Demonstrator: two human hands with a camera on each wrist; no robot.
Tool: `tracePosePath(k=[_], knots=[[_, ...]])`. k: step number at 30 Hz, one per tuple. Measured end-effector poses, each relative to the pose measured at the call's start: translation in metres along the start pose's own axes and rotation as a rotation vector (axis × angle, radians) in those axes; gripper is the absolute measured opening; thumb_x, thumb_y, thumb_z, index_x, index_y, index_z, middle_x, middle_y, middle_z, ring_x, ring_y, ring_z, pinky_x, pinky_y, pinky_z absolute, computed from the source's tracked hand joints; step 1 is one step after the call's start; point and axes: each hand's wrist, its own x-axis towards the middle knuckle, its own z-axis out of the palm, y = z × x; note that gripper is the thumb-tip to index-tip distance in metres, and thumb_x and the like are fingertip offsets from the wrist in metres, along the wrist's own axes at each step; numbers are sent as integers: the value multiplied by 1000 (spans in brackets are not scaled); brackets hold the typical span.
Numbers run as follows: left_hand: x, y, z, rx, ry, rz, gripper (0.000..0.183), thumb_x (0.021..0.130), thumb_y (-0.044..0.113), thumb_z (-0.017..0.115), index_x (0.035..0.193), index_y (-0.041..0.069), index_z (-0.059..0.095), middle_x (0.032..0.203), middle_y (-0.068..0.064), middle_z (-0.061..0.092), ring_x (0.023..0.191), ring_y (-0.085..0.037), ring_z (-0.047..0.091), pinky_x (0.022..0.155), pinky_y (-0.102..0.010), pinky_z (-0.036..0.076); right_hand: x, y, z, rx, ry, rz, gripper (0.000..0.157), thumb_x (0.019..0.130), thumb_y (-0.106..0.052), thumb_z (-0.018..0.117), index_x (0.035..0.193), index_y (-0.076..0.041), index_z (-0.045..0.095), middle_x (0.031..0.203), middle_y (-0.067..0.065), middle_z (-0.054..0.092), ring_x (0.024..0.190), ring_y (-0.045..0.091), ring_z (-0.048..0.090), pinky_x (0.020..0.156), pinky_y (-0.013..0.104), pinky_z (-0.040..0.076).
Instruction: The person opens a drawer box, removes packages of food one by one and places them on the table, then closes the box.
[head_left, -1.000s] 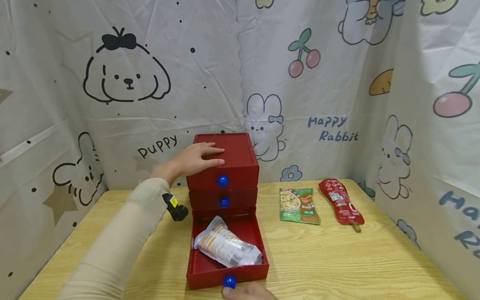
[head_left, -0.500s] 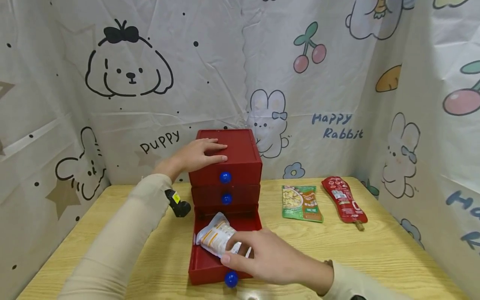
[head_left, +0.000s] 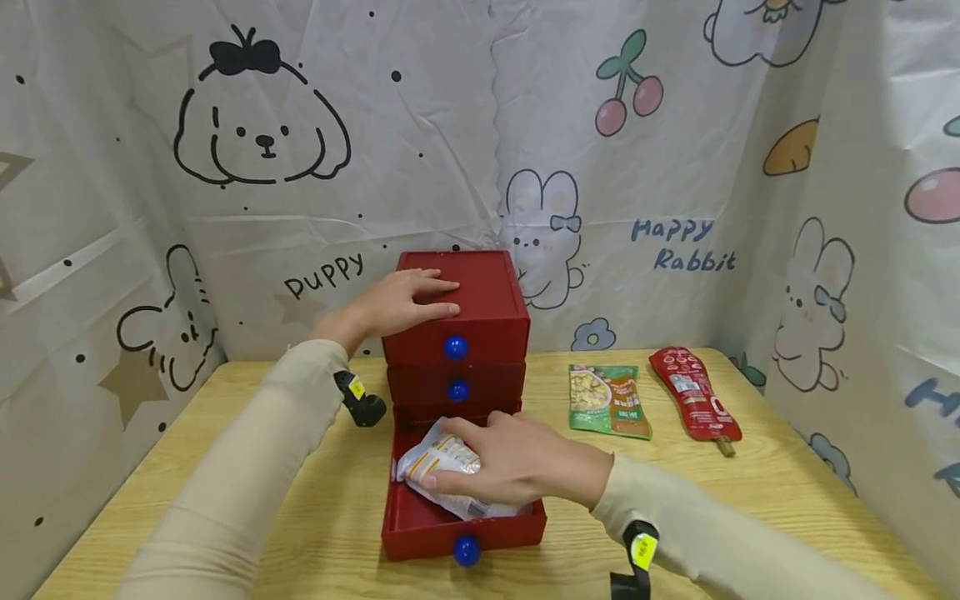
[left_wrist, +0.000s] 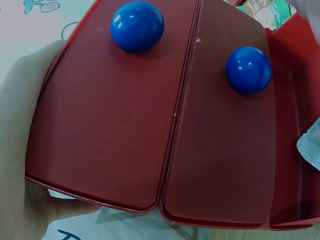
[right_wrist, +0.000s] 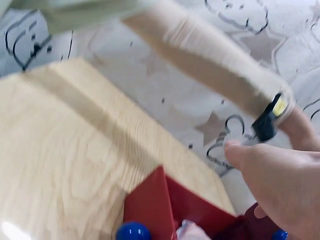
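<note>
A red three-drawer chest (head_left: 487, 287) with blue round knobs stands on the table. Its bottom drawer (head_left: 420, 540) is pulled out, and the two upper ones are closed. Inside lies a white plastic packet (head_left: 429, 460) with orange stripes and a barcode, partly covered by my right hand (head_left: 517, 458). That hand reaches over the packet from the right, thumb and forefinger spread apart; its other fingertips are hidden. On the chest's top, near the left front edge, rests my left hand (head_left: 408, 302), with its fingers extended. The left wrist view shows the two upper knobs (left_wrist: 137, 27) close up.
To the chest's right lie a green and brown food packet (head_left: 609, 402) and a red spouted pouch (head_left: 693, 396), flat on the wooden table (head_left: 300, 517). A printed cloth (head_left: 420, 192) hangs around the back and sides.
My right hand has left the bottom drawer's knob, risen and moved forward over the white packet. The left hand stays on the chest while the head view shifts slightly.
</note>
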Motion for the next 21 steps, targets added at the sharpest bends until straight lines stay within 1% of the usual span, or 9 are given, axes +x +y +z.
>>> tracePosePath(k=[2,5,7,10,14,16,18,21], knots=[[0,0,0,0,-2,-2,65,82,67,49,136,31,49,148,-2,30,136,-24,21,105,-52,20,10,1,6,-23,-38,23,88,71,-88,20,144,-39,30,121,9,55,103,25,52,79,42,44],[0,-1,0,3,-5,-6,65,82,67,49,136,31,49,148,-1,30,136,-24,21,104,-53,21,23,2,16,-38,-89,70,93,67,-91,22,145,-41,26,123,13,54,103,31,53,80,45,45],[0,0,0,2,-6,-7,65,82,67,49,136,31,49,148,-1,30,136,-24,21,104,-53,21,30,2,22,-45,-109,98,94,64,-92,25,145,-42,25,123,15,53,103,34,53,79,47,46],[-1,0,-1,1,-4,-10,65,82,67,49,136,32,49,148,-1,30,136,-24,20,105,-53,20,39,1,28,-69,-127,124,95,64,-91,30,145,-42,25,120,16,53,100,33,53,77,47,47],[-1,1,-1,-4,-5,-15,64,82,67,49,136,33,49,148,0,31,136,-24,20,105,-52,20,45,-2,39,-105,-149,169,94,62,-89,42,143,-44,27,110,15,52,88,29,51,70,43,47],[-1,1,-1,-4,-9,-18,64,82,67,48,136,33,49,148,0,31,136,-24,20,105,-52,20,47,-4,45,-131,-165,195,94,60,-86,50,142,-47,27,107,14,51,83,28,48,65,42,46],[-1,0,-1,-3,-8,-17,64,82,67,48,136,33,49,148,0,31,136,-23,20,105,-51,20,49,-6,50,-162,-176,205,95,59,-79,59,142,-47,27,104,12,50,81,26,47,63,41,46],[-1,0,-2,-2,-6,-20,63,82,67,48,135,33,49,148,0,31,136,-22,19,105,-50,20,51,-8,55,-197,-175,185,97,60,-68,69,143,-42,27,103,11,52,80,24,48,62,40,47]])
